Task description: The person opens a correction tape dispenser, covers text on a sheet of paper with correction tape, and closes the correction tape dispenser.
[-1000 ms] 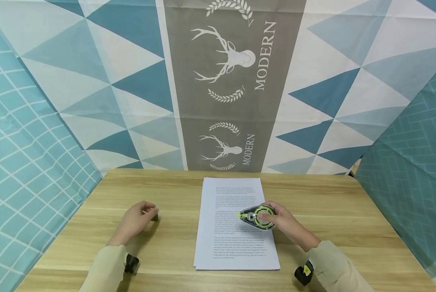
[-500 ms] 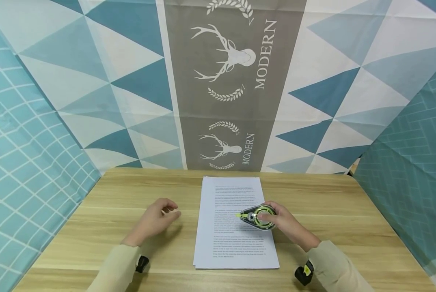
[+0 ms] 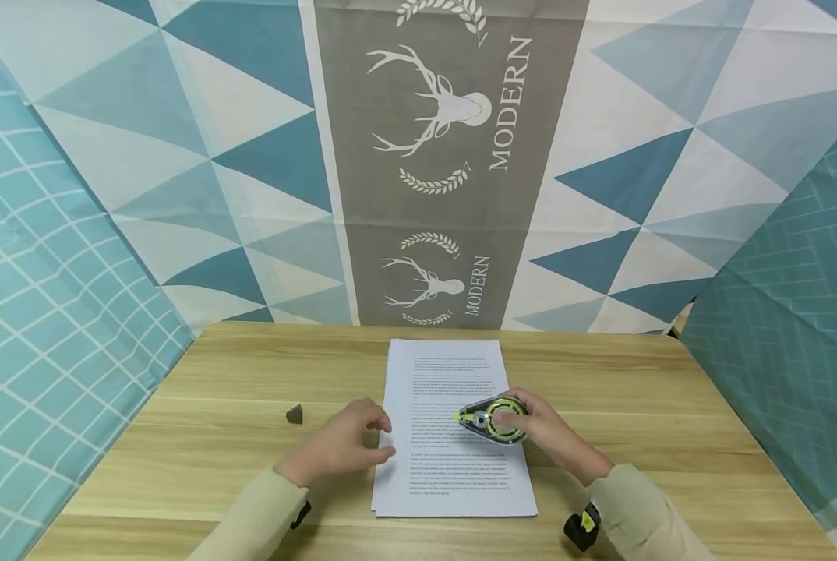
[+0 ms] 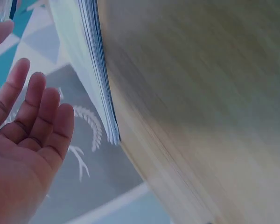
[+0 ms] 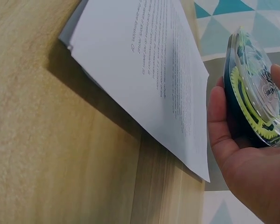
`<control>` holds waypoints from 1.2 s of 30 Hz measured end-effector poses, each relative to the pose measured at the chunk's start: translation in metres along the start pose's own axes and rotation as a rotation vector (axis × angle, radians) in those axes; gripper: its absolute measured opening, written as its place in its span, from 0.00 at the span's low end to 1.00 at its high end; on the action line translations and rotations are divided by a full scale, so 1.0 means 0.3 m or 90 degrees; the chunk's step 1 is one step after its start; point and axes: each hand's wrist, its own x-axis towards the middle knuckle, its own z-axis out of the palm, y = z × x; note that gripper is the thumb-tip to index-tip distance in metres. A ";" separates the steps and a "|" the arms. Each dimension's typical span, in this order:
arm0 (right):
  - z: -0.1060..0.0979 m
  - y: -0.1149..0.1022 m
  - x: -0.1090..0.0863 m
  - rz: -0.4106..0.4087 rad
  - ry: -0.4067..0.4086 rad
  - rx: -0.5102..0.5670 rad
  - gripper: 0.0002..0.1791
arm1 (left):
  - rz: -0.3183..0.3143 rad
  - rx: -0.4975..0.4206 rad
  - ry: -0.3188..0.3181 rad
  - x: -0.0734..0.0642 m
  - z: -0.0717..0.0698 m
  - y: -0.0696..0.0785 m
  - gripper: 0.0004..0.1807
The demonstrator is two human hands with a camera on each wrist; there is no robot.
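Observation:
My right hand (image 3: 555, 440) grips a correction tape (image 3: 492, 419) with a black and lime-green body between thumb and fingers, its narrow lime tip pointing left over the printed sheets. The right wrist view shows the clear casing and toothed lime wheel of the same correction tape (image 5: 254, 93). At the left edge of the paper stack (image 3: 453, 499) is my left hand (image 3: 341, 446), thumb and fingers apart and holding nothing. Its fingers (image 4: 49, 109) are loosely bent beside the stack's layered edge (image 4: 91, 60) in the left wrist view.
A small dark wedge-shaped piece (image 3: 294, 414), like a cap, lies on the wooden table (image 3: 201, 436) left of the left hand. A patterned cloth backdrop (image 3: 418, 296) rises behind the table's far edge. Tiled-pattern sheets hang at both sides.
The left hand has released the small dark piece, leaving it on the table, and has moved right to the paper's left edge with its fingers spreading. The right hand stays nearly still with the correction tape.

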 end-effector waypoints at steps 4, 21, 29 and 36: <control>0.000 0.006 0.001 -0.007 -0.010 0.000 0.25 | 0.031 0.035 -0.040 0.014 0.023 0.025 0.12; 0.017 0.006 0.001 0.004 0.001 -0.020 0.24 | 0.073 0.081 -0.123 0.041 0.084 0.065 0.15; 0.025 0.015 0.007 0.014 0.001 -0.024 0.23 | 0.054 0.106 -0.157 0.048 0.107 0.065 0.16; 0.029 0.015 0.007 0.004 -0.006 -0.034 0.23 | 0.044 0.132 -0.177 0.052 0.107 0.074 0.17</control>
